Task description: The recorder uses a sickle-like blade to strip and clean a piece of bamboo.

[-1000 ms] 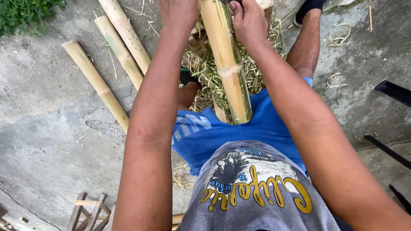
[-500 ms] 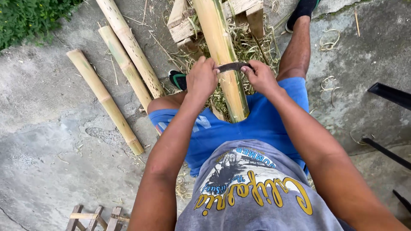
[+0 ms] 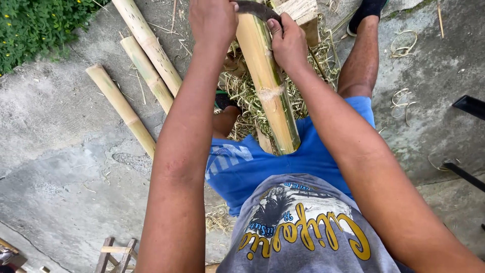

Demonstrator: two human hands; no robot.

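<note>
1. Fingers of both hands clenched on the ends of a dark curved blade [image 3: 255, 8] laid across the bamboo pole [image 3: 267, 83]; left hand [image 3: 213, 21] wraps one end, right hand [image 3: 288, 43] the other, its thumb lying along the pole's side.
2. Bamboo pole: biggest thing in hand, sits between the knees over blue shorts [image 3: 262, 162]. Long axis runs away from the body, slightly tilted; cut near end points at the belly, far end goes up past the wooden block [image 3: 303, 10] at the frame top.
3. Risk, pole: nothing visibly clamps it. If the blade catches at the pale node ring mid-pole, it could roll or kick sideways and throw the stroke off.
4. Risk, blade: a pull toward the body likely ends at the thighs and stomach; a slip would bring the edge there. Right thumb near the edge could get nicked.
5. Three spare bamboo lengths [image 3: 146, 58] lie well left on the concrete, roughly parallel with each other, clear of the hands.
6. Shavings [image 3: 247, 98] piled under the pole: loose footing for the near shoe, could let the leg shift.
</note>
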